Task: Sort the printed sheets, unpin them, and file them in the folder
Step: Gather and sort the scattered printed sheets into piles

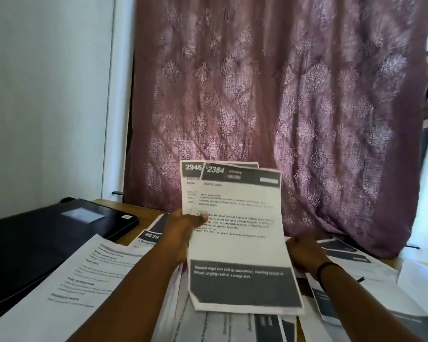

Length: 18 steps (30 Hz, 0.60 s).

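Head view: left hand [183,233] is pinching limp, light sheets [235,233] at the side edge; right hand [304,253] is supporting behind, grip unclear.

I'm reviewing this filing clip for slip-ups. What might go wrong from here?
1. The left hand pinches the raised sheets along one edge only; the fanned pages could slide apart.
2. Loose papers overlap across the desk, so sorted and unsorted sheets may get mixed.
3. The black folder lies closed and partly covered.
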{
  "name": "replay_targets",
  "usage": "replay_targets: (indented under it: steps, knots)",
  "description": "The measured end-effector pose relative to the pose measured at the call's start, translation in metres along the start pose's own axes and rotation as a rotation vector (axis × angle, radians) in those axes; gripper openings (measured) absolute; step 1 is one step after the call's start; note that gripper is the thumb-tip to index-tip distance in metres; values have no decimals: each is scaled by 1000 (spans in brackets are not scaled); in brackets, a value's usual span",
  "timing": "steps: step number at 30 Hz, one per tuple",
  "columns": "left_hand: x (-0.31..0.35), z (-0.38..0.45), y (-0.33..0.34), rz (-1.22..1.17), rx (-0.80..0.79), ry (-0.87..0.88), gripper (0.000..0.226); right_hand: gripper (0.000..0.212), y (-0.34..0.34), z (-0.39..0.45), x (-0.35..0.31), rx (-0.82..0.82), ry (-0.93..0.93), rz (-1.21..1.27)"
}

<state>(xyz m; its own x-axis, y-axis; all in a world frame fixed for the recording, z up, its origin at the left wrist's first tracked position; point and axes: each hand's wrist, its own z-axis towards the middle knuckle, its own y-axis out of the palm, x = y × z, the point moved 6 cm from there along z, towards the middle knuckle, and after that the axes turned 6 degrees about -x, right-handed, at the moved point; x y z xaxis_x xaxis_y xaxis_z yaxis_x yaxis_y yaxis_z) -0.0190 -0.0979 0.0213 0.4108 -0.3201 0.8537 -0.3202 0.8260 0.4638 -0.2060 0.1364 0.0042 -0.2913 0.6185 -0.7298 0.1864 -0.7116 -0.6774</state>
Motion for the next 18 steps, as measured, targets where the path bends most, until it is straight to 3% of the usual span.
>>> replay_targets:
  steps: [3, 7, 10, 13, 16, 18]
  knots:
    - [7, 6, -23, -265, 223, 98, 41, 22, 14, 0, -20, -86, -44, -198]
    - [9, 3, -62, -434, 607, 134, 37, 33, 34, -1, -44, -132, -76, -260]
    - [8, -2, -69, -481, 691, 179, 32, 31, 51, -5, -50, -217, -54, -261]
    - [15, -11, -64, -516, 745, 259, 31, 55, 65, -10, -54, -286, -30, -109]
    - [20, -15, -58, -541, 743, 292, 32, 52, 74, -10, -56, -345, -24, -115]
    - [19, -17, -57, -548, 744, 272, 30, 51, 74, -2, -54, -297, 8, -181]
